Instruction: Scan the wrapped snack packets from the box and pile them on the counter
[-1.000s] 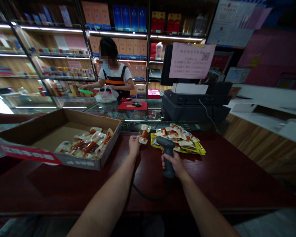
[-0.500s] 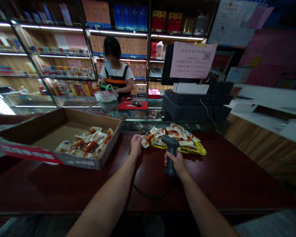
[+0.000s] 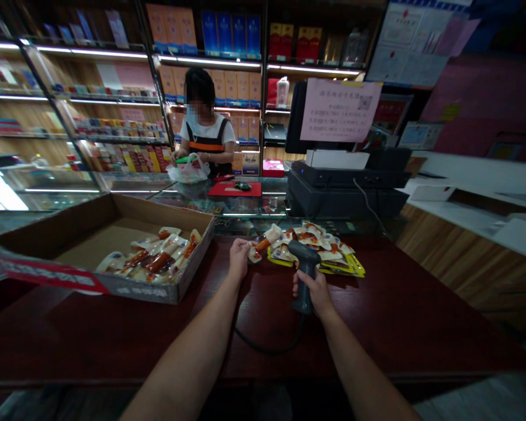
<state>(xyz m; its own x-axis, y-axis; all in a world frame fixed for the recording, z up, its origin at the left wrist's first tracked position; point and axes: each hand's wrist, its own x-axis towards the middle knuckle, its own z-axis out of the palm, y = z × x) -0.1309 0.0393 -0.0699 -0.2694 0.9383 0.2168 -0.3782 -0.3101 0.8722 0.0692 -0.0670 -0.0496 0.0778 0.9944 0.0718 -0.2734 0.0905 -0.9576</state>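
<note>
A: The left hand (image 3: 239,255) has its fingers pinched together on one snack packet (image 3: 263,241), holding it just over the dark desk (image 3: 377,316), at the left edge of the packet pile (image 3: 315,242).

B: And the right hand (image 3: 318,291)?

A: Its fingers are wrapped tight around the grip of the barcode scanner (image 3: 304,269); the head points toward the pile, and a cable (image 3: 267,348) loops back from the handle across the desk.

B: How would that packet handle?

A: By the look of it, light and floppy: thin sealed film with a reddish sausage-like stick inside. The film probably slides and crinkles, so a pinch at the flat sealed end, where the hand has it, seems the safest hold. A squeeze in the middle would only bend it.

B: Counts?

A: One packet in hand, one scanner, one open cardboard box (image 3: 92,234) on the left with a heap of the same packets; they overlap too much for an exact count in box or pile. The pile lies on some yellow flat packs (image 3: 355,268).

B: Anyone else?

A: One other person (image 3: 206,137) stands behind the glass counter (image 3: 228,202), hands at a plastic bag (image 3: 188,171). A register terminal (image 3: 346,187) sits beyond the pile.
</note>
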